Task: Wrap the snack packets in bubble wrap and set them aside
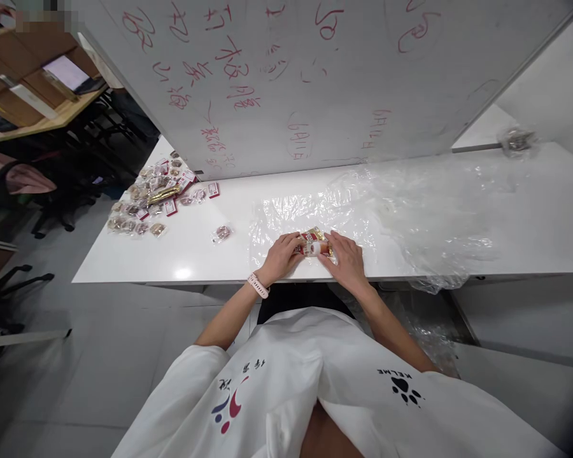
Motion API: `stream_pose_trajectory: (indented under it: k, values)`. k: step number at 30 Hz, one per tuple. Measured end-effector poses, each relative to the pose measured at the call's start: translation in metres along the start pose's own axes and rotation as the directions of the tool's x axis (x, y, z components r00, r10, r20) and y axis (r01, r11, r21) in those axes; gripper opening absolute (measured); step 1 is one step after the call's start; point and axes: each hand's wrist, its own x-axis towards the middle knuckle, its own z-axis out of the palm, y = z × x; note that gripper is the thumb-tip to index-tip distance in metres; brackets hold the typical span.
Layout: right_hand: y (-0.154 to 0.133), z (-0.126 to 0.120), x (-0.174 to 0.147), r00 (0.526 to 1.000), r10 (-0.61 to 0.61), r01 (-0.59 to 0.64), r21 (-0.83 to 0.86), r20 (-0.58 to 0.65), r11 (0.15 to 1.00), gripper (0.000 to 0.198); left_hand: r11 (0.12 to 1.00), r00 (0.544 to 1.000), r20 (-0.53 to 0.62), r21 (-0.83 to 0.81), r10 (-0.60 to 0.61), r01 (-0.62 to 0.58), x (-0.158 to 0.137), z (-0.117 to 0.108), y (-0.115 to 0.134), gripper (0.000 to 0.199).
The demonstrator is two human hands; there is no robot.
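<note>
Near the table's front edge, my left hand [282,254] and my right hand [346,256] grip a red and gold printed packet [314,242] from its two sides. The packet shows a picture of a white cup. Under it lies a clear plastic bag [286,213], spread flat on the white table [124,264]. The fingers of both hands are bent round the packet's ends, and the fingertips are partly hidden. To the left of my left hand, a small wrapped item [222,233] lies alone on the table.
Several small clear-wrapped items [132,224], red-edged cards [213,189] and a gold packet [163,194] are piled at the left. Crumpled clear plastic bags [434,216] cover the right side and hang over the edge. A whiteboard [286,89] with red writing stands behind.
</note>
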Motion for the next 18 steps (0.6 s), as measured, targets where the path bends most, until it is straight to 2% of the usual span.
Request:
stream_pose_trajectory:
  k: [4, 7, 9, 12, 16, 18]
  values:
    - [-0.002, 0.0, -0.002, 0.999, -0.027, 0.028, -0.043, 0.025, 0.999, 0.058, 0.973, 0.969, -0.122, 0.057, -0.214, 0.222, -0.005, 0.006, 0.005, 0.021]
    - [-0.002, 0.0, -0.002, 0.999, -0.025, 0.026, -0.048, 0.021, 0.999, 0.059, 0.955, 0.96, -0.161, 0.152, -0.229, 0.253, -0.007, 0.011, 0.008, 0.033]
    - [-0.003, 0.0, -0.002, 0.999, -0.02, 0.021, -0.056, 0.025, 0.998, 0.06, 0.946, 0.969, -0.131, 0.223, -0.209, 0.234, -0.005, 0.012, 0.009, 0.04]
    - [-0.004, -0.001, -0.001, 0.999, -0.012, 0.014, -0.06, 0.032, 0.998, 0.062, 0.937, 0.983, -0.032, 0.3, -0.18, 0.181, 0.005, 0.007, 0.003, 0.038]
    - [-0.004, -0.002, 0.0, 0.999, 0.002, 0.0, -0.05, 0.038, 0.999, 0.067, 0.947, 0.983, 0.18, 0.32, -0.036, -0.024, 0.026, -0.01, -0.016, 0.031]
    - [-0.003, -0.001, 0.0, 0.999, 0.012, -0.011, -0.041, 0.037, 0.999, 0.069, 0.946, 0.971, 0.238, 0.304, 0.033, -0.107, 0.034, -0.016, -0.024, 0.034]
